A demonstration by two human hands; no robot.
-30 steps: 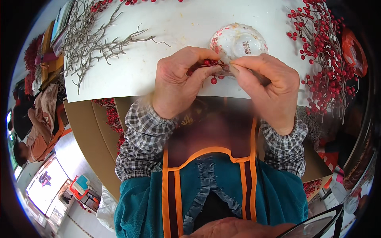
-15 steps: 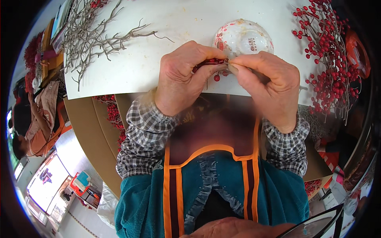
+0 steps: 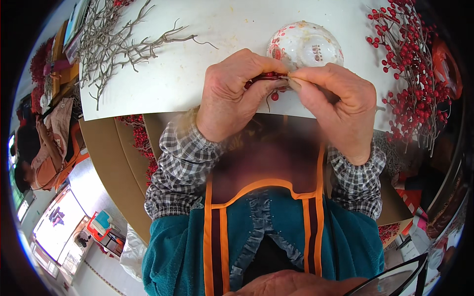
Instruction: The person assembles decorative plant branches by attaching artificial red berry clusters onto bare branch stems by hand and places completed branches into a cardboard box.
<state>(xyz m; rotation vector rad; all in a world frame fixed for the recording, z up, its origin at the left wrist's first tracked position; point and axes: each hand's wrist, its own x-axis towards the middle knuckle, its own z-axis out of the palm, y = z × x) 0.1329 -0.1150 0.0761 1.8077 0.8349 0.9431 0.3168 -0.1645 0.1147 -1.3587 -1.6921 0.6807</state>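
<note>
My left hand [image 3: 232, 91] is closed round a small bunch of red berries on thin stems [image 3: 269, 76], pinched between thumb and forefinger. One berry [image 3: 274, 96] dangles below the fingers. My right hand [image 3: 340, 101] pinches the stem end right beside the left fingertips; the exact bit between its thumb and finger is too small to make out. Both hands hover over the near edge of the white table [image 3: 197, 93]. Just beyond them rests a white dish with a red pattern [image 3: 328, 42], smeared with some residue.
Bare grey-brown twig branches [image 3: 123, 49] lie at the table's far left. Branches full of red berries [image 3: 414, 84] are heaped along the right edge. Brown cardboard [image 3: 111, 153] stands below the table edge, with more red berries [image 3: 143, 140] inside. Another person [image 3: 47, 153] sits at the far left.
Both hands, still pinched together on the berry stems, have shifted very slightly right. Table and dish sit almost the same in the picture.
</note>
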